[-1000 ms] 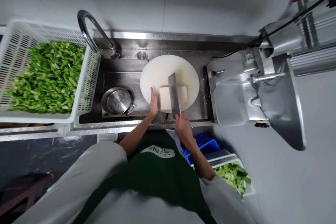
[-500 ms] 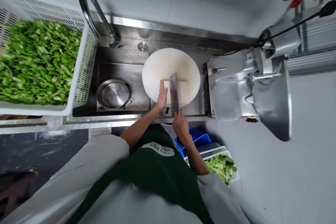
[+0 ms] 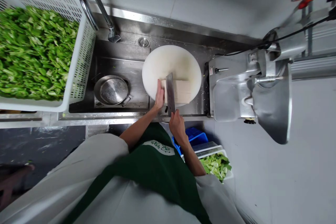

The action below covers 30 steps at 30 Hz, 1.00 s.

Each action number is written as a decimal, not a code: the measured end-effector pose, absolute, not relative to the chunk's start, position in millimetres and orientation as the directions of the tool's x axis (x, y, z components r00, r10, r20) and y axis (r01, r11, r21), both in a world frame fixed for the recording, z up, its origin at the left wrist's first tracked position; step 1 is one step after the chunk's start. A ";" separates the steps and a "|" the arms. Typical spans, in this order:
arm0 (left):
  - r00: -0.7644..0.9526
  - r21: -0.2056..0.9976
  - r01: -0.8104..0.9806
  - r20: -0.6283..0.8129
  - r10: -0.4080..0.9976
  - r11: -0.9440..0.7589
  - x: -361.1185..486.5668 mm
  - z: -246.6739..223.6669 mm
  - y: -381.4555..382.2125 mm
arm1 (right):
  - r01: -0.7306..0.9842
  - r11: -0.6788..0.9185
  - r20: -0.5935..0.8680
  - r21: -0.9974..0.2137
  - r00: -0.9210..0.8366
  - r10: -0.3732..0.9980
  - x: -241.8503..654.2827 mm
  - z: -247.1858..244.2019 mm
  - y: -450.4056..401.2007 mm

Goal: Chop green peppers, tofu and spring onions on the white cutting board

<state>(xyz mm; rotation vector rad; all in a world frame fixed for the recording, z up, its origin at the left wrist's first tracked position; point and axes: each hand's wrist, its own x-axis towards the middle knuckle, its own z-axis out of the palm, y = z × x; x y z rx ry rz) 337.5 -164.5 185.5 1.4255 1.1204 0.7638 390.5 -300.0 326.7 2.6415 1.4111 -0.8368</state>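
steel cleaver [image 3: 170,92] — clamped in right grip [image 3: 177,125] — now nearer the flat left grip [image 3: 159,97]

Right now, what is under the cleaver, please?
Beneath the cleaver is the pale block, which rests on the round white board. The cleaver covers a strip of the block, which cannot be seen.

I'm looking at a stainless steel sink [image 3: 130,65], its metal wet and specked with small scraps. Toward the left of the basin I see a shallow steel pan [image 3: 112,89]. To its right lies a round white chopping board [image 3: 170,57]; from here I can't tell what props it. A pale, tofu-like block [image 3: 183,91] rests on its near half. A white perforated crate [image 3: 82,61] overlaps the sink's left end.
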 end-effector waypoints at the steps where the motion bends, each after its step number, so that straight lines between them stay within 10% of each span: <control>1: 0.293 0.972 0.215 -0.154 0.944 0.092 333.0 188.4 -164.4 | 0.779 -0.588 -0.473 -0.217 0.443 0.762 391.0 327.1 -300.1; 30: 0.371 0.996 0.081 -0.064 0.927 0.036 336.4 182.8 -169.3 | 0.760 -0.640 -0.505 -0.110 0.512 0.695 385.7 333.7 -281.9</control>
